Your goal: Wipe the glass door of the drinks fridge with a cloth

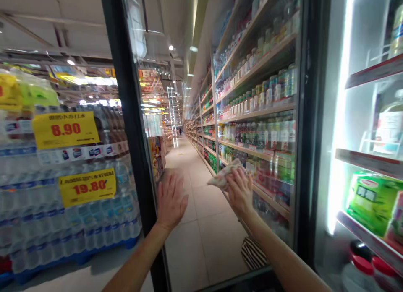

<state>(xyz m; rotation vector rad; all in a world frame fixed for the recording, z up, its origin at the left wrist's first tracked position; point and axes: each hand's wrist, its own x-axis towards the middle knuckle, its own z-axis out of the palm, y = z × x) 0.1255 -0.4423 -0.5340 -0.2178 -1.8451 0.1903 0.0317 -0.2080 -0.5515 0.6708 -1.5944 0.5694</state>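
Observation:
In front of me is a glass door (201, 241) with a dark frame, swung outward from a lit fridge. My right hand (239, 189) presses a crumpled, pale cloth (222, 178) against the glass, with part of the cloth sticking out to the left of the fingers. My left hand (171, 197) is raised flat at the left side of the pane, near the dark frame. Its fingers are stretched out and hold nothing, and their tips are a little blurred. Whether the left palm touches the glass I cannot tell.
To the right, the fridge shelf (368, 160) carries bottles and a green package (368, 199), with red-lidded jars (362, 271) below. Stacked water bottles (63, 225) with yellow price signs (88, 187) stand left. Drink shelves line the aisle (179, 157) seen through or reflected in the glass.

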